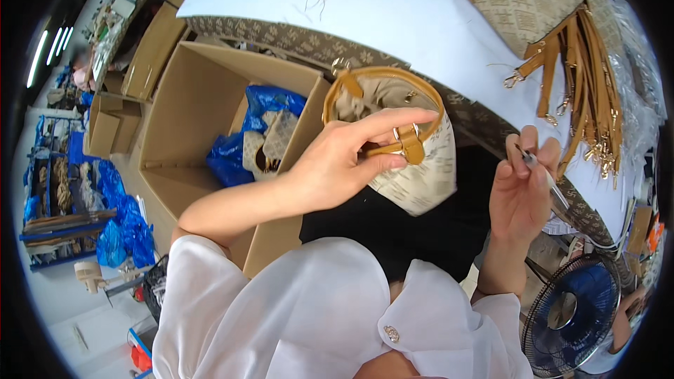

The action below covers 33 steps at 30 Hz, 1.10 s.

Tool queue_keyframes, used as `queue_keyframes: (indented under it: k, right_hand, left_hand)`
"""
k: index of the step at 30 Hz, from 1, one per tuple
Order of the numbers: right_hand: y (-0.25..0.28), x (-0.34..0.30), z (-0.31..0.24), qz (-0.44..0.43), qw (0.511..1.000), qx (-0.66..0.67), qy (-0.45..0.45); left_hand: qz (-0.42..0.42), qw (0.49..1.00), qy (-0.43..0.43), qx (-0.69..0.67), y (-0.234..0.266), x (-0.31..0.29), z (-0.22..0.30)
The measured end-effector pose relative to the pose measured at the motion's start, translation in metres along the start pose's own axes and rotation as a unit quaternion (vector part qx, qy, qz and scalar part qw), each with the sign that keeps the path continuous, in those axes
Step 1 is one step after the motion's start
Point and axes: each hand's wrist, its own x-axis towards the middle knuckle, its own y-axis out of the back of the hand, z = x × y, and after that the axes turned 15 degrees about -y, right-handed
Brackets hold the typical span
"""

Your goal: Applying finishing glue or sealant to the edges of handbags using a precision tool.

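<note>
A cream patterned handbag with tan trim rests over my dark-clothed lap, its mouth open toward me and its beige lining showing. My left hand is closed on its near rim, beside a tan leather tab with metal rings. Part of the strap at that tab runs under my fingers. Off to the right, my raised right hand is closed round a slender silver tool with a dark end near the fingertips. Its exact kind is hard to make out. The tool is apart from the bag.
On the left stands an open cardboard box holding blue plastic and bag pieces. A white-topped table carries another patterned bag and several tan straps. Low at right is a fan.
</note>
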Motion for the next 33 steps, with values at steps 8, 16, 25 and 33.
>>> queue_keyframes:
  k: [8,16,25,33]
  right_hand:
    - [-0.002,-0.018,-0.007,-0.043,0.994,-0.078,-0.064]
    - [0.031,-0.026,0.037,0.052,0.983,0.027,-0.176]
    - [0.035,-0.027,0.038,0.080,0.968,-0.194,-0.140]
    - [0.020,-0.034,0.044,0.062,0.929,-0.354,-0.087]
  left_hand:
    - [0.123,0.929,0.086,-0.339,-0.052,-0.007,-0.001]
    - [0.003,0.999,-0.040,0.017,-0.052,-0.013,-0.033]
    - [-0.018,0.970,-0.226,0.086,-0.035,0.005,-0.047]
    - [0.042,0.980,0.024,-0.193,-0.044,0.002,-0.054]
